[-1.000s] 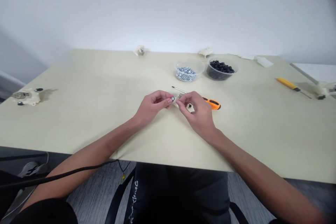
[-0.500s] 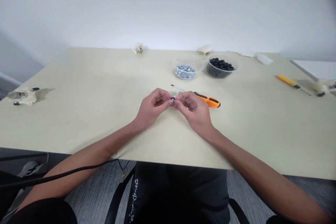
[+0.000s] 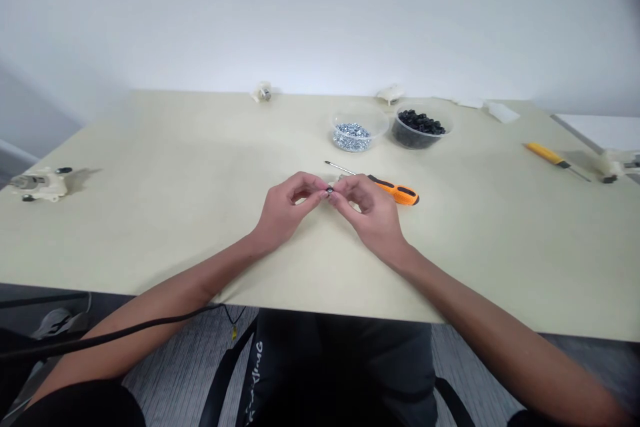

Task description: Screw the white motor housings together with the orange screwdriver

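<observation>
Between the fingertips of both hands sits a small round black piece with a shiny metal centre [image 3: 330,191]. My left hand [image 3: 295,203] pinches it from the left, thumb and index finger closed. My right hand [image 3: 367,207] pinches it from the right in the same way. A screwdriver [image 3: 407,195] with an orange and black handle lies on the table just behind my right hand, its shaft pointing left. Part of a pale piece behind the fingertips is mostly hidden.
Beyond the hands stand a clear bowl of small silvery screws [image 3: 353,137] and a clear bowl of black parts [image 3: 421,130]. Cream plastic assemblies rest at the left [image 3: 43,185], along the back [image 3: 263,91] and at the right edge. A yellow screwdriver [image 3: 547,153] lies at right.
The hands stay almost in place, still pinching the small black piece, which looks slightly turned. The whole view has shifted a little.
</observation>
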